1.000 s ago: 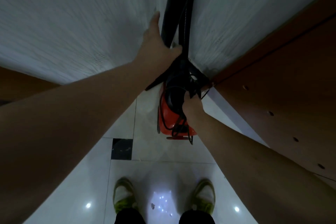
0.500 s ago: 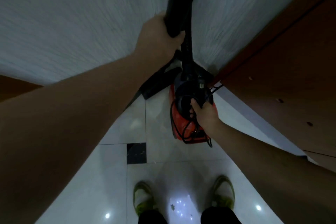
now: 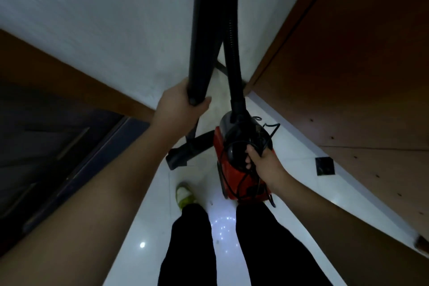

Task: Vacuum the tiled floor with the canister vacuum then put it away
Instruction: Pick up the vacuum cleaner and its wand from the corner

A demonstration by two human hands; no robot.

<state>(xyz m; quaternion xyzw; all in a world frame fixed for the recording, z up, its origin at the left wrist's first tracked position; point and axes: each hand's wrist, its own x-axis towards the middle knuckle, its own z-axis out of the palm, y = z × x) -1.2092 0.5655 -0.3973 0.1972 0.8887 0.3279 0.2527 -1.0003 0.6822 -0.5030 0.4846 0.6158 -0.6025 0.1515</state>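
since a second ago the red canister vacuum (image 3: 241, 169) has come away from the wall corner, nearer the feet, and one leg has stepped forward. left hand (image 3: 180, 104) wraps the black wand (image 3: 204, 30); right hand (image 3: 264, 162) grips the canister's top handle with cord (image 3: 241, 183) bunched in. carrying it well likely means keeping the wand upright and the loose cord clear of the shoes (image 3: 184, 195).

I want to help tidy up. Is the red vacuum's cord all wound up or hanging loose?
Loose. Black cord loops hang over the red vacuum, and the right hand grips some by the handle.
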